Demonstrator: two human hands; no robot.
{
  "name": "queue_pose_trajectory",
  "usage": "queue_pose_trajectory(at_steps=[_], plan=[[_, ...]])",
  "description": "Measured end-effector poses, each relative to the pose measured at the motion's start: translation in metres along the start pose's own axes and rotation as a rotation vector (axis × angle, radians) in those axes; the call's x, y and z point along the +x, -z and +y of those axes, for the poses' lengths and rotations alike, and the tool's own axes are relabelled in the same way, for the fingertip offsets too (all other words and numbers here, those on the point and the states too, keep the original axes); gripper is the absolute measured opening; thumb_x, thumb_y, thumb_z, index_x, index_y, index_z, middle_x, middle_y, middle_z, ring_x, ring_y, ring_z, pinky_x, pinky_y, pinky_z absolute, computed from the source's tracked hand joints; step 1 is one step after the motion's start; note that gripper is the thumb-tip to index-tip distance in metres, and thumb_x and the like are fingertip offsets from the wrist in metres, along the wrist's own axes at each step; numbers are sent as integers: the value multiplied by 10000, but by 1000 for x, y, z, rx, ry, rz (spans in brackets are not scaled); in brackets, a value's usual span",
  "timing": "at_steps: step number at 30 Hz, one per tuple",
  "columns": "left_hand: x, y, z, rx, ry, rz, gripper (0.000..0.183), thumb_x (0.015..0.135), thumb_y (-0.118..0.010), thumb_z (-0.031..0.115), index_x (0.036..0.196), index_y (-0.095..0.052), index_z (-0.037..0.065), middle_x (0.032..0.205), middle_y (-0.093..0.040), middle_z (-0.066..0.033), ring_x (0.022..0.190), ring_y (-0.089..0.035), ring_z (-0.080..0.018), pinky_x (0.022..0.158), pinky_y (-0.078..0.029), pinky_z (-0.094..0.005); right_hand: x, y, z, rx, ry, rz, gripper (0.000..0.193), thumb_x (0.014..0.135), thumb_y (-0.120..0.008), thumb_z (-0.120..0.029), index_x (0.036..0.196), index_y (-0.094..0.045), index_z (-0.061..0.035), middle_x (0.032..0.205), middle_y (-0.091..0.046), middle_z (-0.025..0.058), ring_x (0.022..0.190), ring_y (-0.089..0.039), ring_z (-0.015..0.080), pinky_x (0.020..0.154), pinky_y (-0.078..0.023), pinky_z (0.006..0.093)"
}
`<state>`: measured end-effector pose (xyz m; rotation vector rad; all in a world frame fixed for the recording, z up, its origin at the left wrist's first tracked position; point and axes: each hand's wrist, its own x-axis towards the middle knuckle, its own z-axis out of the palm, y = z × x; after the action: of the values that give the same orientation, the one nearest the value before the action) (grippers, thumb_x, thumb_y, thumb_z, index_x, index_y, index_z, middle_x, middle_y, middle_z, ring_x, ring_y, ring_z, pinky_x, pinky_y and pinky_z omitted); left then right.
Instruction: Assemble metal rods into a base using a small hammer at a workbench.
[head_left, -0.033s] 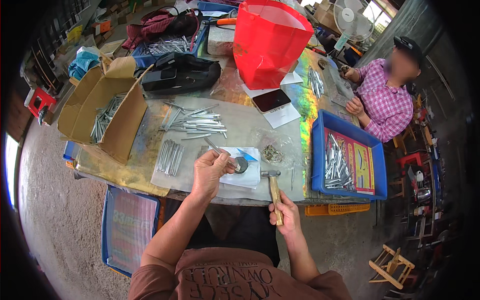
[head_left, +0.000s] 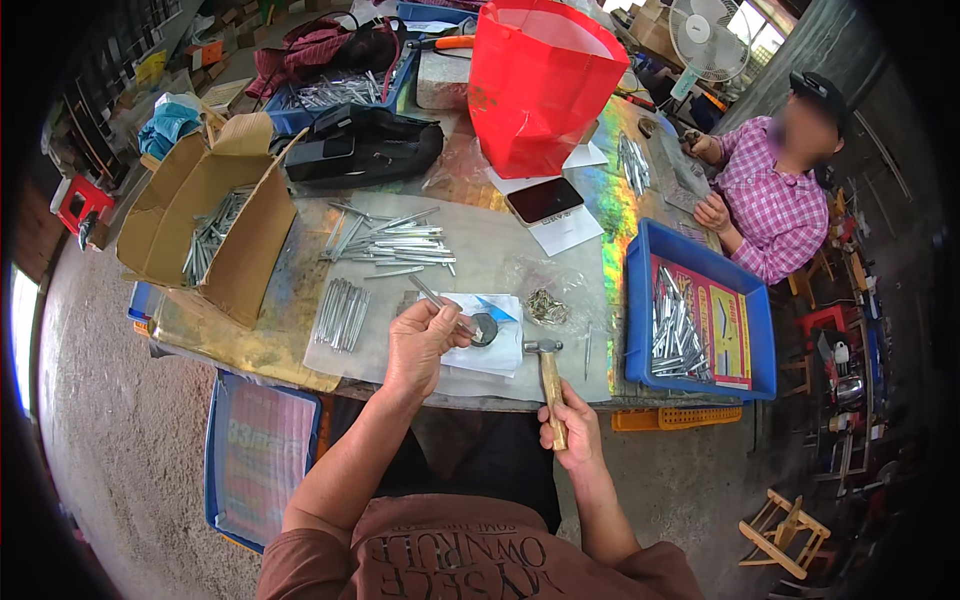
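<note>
My left hand point(head_left: 418, 345) pinches a slim silver metal rod point(head_left: 426, 291), which slants up and away from the fingers. Just beside those fingertips a round dark block point(head_left: 484, 330) sits on white paper point(head_left: 495, 362). My right hand point(head_left: 574, 428) is wrapped around the wooden handle of a hammer point(head_left: 551, 386); its metal head lies over the table's near edge, right of the paper. A clear plastic bag with small metal pieces point(head_left: 545, 307) rests beyond the hammer. Left of my left hand lies a neat row of metal rods point(head_left: 342, 315), with a looser pile point(head_left: 405, 243) behind.
An open cardboard box point(head_left: 165, 225) of rods stands at left, a blue tray point(head_left: 700, 385) with more rods at right. A phone point(head_left: 545, 201), a red bag point(head_left: 540, 90) and a black bag point(head_left: 390, 150) are farther back. Another person point(head_left: 770, 190) sits at the right side.
</note>
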<state>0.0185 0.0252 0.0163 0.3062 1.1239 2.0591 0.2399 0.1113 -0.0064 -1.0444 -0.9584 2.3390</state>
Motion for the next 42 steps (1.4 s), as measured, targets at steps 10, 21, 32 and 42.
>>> queue_pose_trajectory(at_steps=[10, 21, 32, 42], plan=[[0, 3, -1, -36, -30, -7, 132, 825, -540, 121, 874, -526, -1, 767, -586, -110, 644, -577, -159, 558, -477, -232, 6, -10, 4, -584, 178, 77, 478, 868, -420, -161, 1309, -254, -80, 624, -532, 65, 445, -488, 98, 392, -403, 208], [-5, 12, 1, 18, -24, 17, 143, 819, -551, 132, 868, -536, -2, 744, -590, -106, 638, -589, -161, 546, -488, -230, 11, 10, 4, -1178, 595, 164, 375, 854, -447, -218, 1171, -436, -19, 664, -589, 138, 519, -576, 205, 510, -470, 296], [-9, 51, 34, 278, -120, 35, 169, 825, -544, 136, 901, -528, -14, 699, -569, -72, 588, -562, -121, 522, -464, -207, 2, 8, -16, -1000, 523, 319, 199, 832, -497, -144, 877, -573, 34, 585, -550, 58, 476, -514, 79, 430, -425, 221], [-15, 66, 50, 398, -96, 137, 167, 826, -542, 131, 909, -545, -13, 684, -558, -56, 574, -549, -108, 517, -444, -200, 14, 21, -26, -1044, 574, 433, 144, 799, -518, -114, 825, -572, 17, 609, -562, 102, 506, -536, 165, 480, -427, 275]])
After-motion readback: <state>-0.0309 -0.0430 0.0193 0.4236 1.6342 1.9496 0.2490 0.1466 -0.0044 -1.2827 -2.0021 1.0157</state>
